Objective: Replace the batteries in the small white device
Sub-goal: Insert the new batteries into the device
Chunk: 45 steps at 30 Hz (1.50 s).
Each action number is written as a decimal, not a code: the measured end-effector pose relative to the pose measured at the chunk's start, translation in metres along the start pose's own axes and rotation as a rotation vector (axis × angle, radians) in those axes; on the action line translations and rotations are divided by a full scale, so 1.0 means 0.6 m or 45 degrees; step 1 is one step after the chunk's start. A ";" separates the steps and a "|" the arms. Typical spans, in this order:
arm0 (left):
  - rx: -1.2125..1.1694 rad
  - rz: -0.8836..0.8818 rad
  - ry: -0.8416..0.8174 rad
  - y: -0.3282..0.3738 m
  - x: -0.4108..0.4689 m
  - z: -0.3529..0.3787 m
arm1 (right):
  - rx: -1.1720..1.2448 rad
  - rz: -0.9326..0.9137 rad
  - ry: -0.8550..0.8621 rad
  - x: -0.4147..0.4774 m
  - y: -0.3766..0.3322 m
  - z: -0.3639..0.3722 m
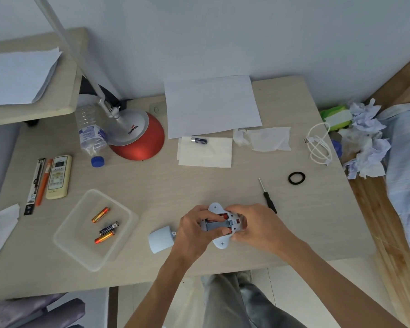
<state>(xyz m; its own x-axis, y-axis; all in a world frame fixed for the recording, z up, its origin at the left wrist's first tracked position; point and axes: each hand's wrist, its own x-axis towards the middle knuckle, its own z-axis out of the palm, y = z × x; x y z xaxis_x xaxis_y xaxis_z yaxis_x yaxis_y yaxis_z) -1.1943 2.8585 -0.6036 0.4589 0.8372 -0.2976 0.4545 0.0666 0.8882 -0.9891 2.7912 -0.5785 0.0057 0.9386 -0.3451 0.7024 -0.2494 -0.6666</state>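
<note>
Wondering how that device (219,225) handled? It was low in the middle of the frame, by the desk's (199,185) front edge. (OP)

Looked light and stiff to me: hard white plastic, probably a bit slick, so both hands were curled round it. Left hand (192,229) gripped the left side with the thumb across the open bay, right hand (253,223) pinched the right end. I'd have held it by the two rounded tabs, since the bay walls looked thin. (reply)

And how did it look? (OP)

Oval plate with a screw hole at each tip and a grey bay in the middle, red batteries (223,217) sitting in it. Couldn't tell if they were fully seated. A white cap (160,240), likely its cover, lay just left of the hands. (reply)
</note>
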 end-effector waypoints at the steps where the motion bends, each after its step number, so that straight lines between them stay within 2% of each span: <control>1: -0.029 -0.006 -0.018 -0.003 0.002 -0.002 | -0.001 -0.002 0.000 0.001 0.000 0.000; 16: -0.113 -0.068 -0.121 -0.004 0.013 -0.012 | 0.007 -0.009 -0.011 0.001 -0.003 -0.002; 25: -0.099 -0.097 0.104 -0.001 0.001 0.023 | 0.008 -0.010 -0.010 0.001 -0.008 -0.005; 35: -0.233 -0.173 -0.074 -0.005 0.011 -0.001 | 0.010 -0.003 -0.009 0.002 -0.008 -0.006; 45: -0.236 -0.115 -0.171 -0.002 0.009 -0.020 | -0.022 -0.005 -0.033 0.001 -0.010 -0.006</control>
<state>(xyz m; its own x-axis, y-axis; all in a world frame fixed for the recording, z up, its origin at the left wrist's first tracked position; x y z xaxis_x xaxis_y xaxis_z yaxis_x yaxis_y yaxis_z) -1.2016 2.8698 -0.6022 0.5258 0.7445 -0.4113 0.3561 0.2465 0.9013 -0.9907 2.7941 -0.5725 -0.0155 0.9330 -0.3595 0.7147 -0.2411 -0.6566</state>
